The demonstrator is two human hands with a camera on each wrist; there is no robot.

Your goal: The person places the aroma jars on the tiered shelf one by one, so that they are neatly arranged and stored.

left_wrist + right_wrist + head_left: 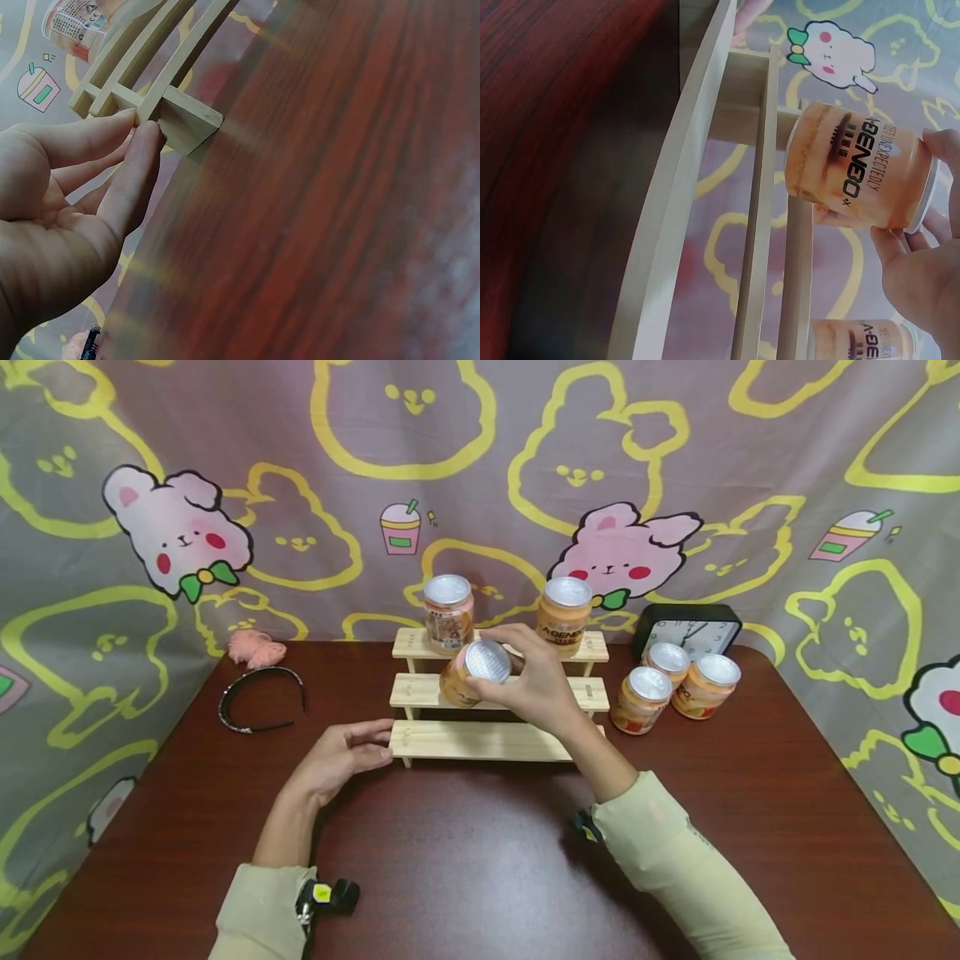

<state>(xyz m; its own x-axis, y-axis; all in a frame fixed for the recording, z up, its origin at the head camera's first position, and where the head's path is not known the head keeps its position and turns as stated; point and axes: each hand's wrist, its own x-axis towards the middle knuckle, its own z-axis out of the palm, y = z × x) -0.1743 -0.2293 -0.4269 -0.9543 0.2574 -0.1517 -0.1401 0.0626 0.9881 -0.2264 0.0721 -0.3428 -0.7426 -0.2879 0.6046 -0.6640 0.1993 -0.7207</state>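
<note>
A dark reddish-brown wooden table (480, 860) stands against a grey-mauve cloth (480, 410) printed with yellow-outlined rabbits and drink cups. A three-tier pale wooden shelf (495, 741) sits toward the table's back edge; near the back left corner lie a pink fluffy item (257, 648) and a dark headband (225, 706). Near the back right corner, a black-framed clock (701, 631) is partly covered by a cluster of three silver-lidded cans (643, 703). One can (448, 622) stands at the top tier's left end, another (566, 618) toward its right end. The right wrist view cuts off a can at its bottom edge, and the left wrist view catches only part of one at the top. The right hand (536, 681) reaches over the shelf, thumb and fingers gripping the lid end of a tilted orange can (453, 683) at the middle tier's left half; whether its base touches the wood is unclear. The left hand (333, 764) pinches the bottom tier's left end between thumb and fingers.
</note>
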